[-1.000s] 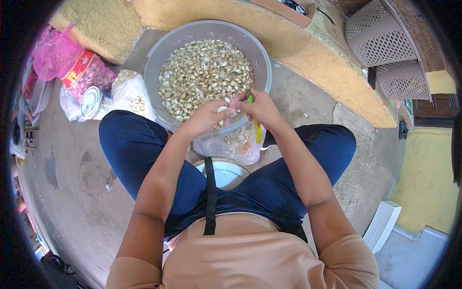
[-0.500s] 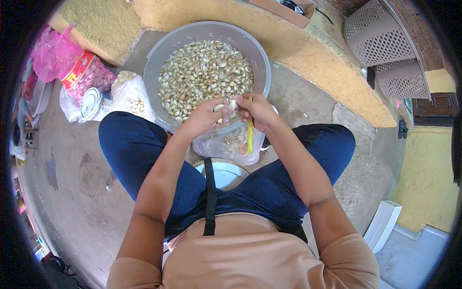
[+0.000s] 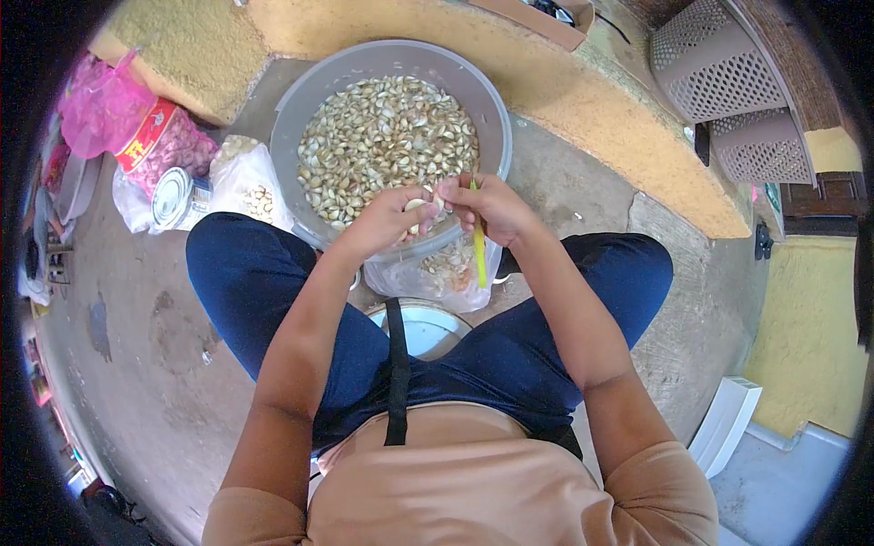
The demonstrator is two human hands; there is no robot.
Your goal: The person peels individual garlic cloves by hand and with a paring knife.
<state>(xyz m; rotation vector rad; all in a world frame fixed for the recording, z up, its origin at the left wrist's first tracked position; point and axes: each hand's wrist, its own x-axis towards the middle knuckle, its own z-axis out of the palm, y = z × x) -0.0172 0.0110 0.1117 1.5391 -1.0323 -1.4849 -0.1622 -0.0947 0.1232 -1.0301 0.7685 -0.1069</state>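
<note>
My left hand [image 3: 393,217] is closed around a few pale garlic cloves [image 3: 416,211], held over the near rim of a big grey tub [image 3: 496,118]. Close against it, my right hand [image 3: 492,209] is closed too, with a slim yellow tool [image 3: 481,259] running through the fingers and pointing down; its blade or tip cannot be made out. The right thumb and fingertips touch a clove between the two hands. Many garlic cloves [image 3: 387,136] fill the tub. Below the hands, a clear plastic bag [image 3: 464,296] holds papery skins.
A white lid or bucket top [image 3: 423,329] lies between my knees. At the left stand a pink mesh sack [image 3: 177,150], a can [image 3: 173,198] and a white bag [image 3: 241,177]. A yellow ledge [image 3: 583,114] curves behind the tub; grey perforated crates [image 3: 728,77] are at upper right.
My right hand has turned slightly, and the yellow tool's lower end has swung a little to the right. The right fingertips have shifted slightly left against the clove. My left hand has barely moved.
</note>
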